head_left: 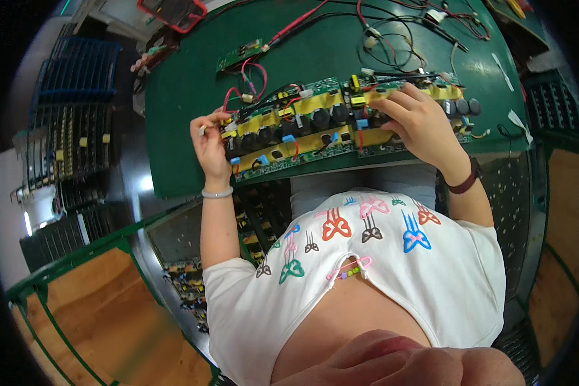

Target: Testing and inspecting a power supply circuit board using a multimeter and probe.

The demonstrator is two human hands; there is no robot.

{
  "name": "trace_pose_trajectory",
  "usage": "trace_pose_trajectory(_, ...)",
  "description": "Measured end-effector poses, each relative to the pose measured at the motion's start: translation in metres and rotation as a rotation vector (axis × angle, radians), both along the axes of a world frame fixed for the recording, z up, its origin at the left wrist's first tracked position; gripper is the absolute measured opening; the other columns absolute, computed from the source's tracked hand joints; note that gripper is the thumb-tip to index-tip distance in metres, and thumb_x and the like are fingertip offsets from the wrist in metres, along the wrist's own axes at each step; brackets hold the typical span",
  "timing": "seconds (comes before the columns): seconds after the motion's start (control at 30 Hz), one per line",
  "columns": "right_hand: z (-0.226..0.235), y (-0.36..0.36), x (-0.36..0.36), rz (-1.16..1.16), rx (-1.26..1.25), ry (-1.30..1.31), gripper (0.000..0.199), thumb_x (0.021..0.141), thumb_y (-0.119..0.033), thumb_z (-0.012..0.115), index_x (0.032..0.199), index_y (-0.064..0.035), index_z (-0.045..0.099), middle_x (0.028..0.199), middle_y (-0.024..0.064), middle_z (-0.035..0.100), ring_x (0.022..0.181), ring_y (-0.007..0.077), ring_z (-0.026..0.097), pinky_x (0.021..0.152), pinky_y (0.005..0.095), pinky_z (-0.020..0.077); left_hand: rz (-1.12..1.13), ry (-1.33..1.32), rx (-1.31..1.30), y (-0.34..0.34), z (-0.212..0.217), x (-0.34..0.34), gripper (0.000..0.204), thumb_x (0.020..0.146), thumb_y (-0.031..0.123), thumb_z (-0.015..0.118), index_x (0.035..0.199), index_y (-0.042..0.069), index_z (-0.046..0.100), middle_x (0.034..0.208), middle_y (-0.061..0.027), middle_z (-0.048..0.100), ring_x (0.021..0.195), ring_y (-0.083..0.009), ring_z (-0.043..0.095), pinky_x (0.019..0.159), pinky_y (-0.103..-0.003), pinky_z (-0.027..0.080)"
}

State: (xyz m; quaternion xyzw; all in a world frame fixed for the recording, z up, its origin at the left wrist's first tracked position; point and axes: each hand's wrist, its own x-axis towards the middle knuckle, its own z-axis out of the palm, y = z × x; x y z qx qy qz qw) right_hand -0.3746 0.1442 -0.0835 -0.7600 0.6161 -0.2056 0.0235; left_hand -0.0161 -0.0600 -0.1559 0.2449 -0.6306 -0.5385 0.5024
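Observation:
Two long green circuit boards lie end to end near the table's front edge. The left circuit board (315, 103) carries black round capacitors, yellow-wrapped parts and blue components. My left hand (209, 145) is closed at its left end, with fingertips at the corner and a small pale connector by the fingers. My right hand (421, 122) reaches over the right circuit board (373, 139), fingers curled down onto its parts near the seam. What lies under those fingertips is partly hidden. Red and black wires (228, 100) rise from the left board's end.
A small green board (241, 55) with a red lead lies farther back on the green table (193, 167). Loose cables (399, 42) spread across the back right. A red-framed meter (172, 13) stands at the far left. Racks (77, 67) stand to the left.

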Motion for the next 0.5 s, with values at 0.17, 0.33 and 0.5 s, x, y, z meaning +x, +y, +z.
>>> trace_pose_trajectory(0.17,0.004,0.000,0.005,0.010,0.002,-0.093,0.042,0.079,-0.018,0.077,0.118,-0.0093,0.064,0.107,0.0077,0.063,0.101,0.0300,0.057,0.087,0.0404,0.0494,0.075,-0.323,-0.262,-0.013,0.021,0.002,0.011,0.106,0.016,0.046,0.104,0.007,0.051,0.097,-0.0104,0.069,0.115,-0.0286,0.057,0.116,-0.047,0.031)
trace_pose_trajectory(0.33,0.024,-0.015,0.029,0.095,-0.128,-0.234,0.039,0.080,-0.017,0.077,0.115,-0.0065,0.063,0.107,0.0108,0.060,0.102,0.0336,0.056,0.089,0.0434,0.0460,0.040,-0.544,-0.480,-0.020,0.054,-0.003,0.012,0.103,0.011,0.050,0.099,0.004,0.059,0.092,-0.0093,0.065,0.107,-0.0287,0.059,0.113,-0.045,0.036)
trace_pose_trajectory(0.5,0.025,-0.050,0.059,0.143,-0.106,-0.162,0.027,0.086,-0.008,0.067,0.111,-0.0033,0.060,0.102,0.0104,0.061,0.099,0.0316,0.057,0.085,0.0407,0.0470,-0.104,-0.782,-0.552,-0.020,0.082,-0.027,0.015,0.087,0.002,0.057,0.102,0.001,0.055,0.089,-0.0144,0.052,0.088,-0.0332,0.053,0.083,-0.042,0.045)
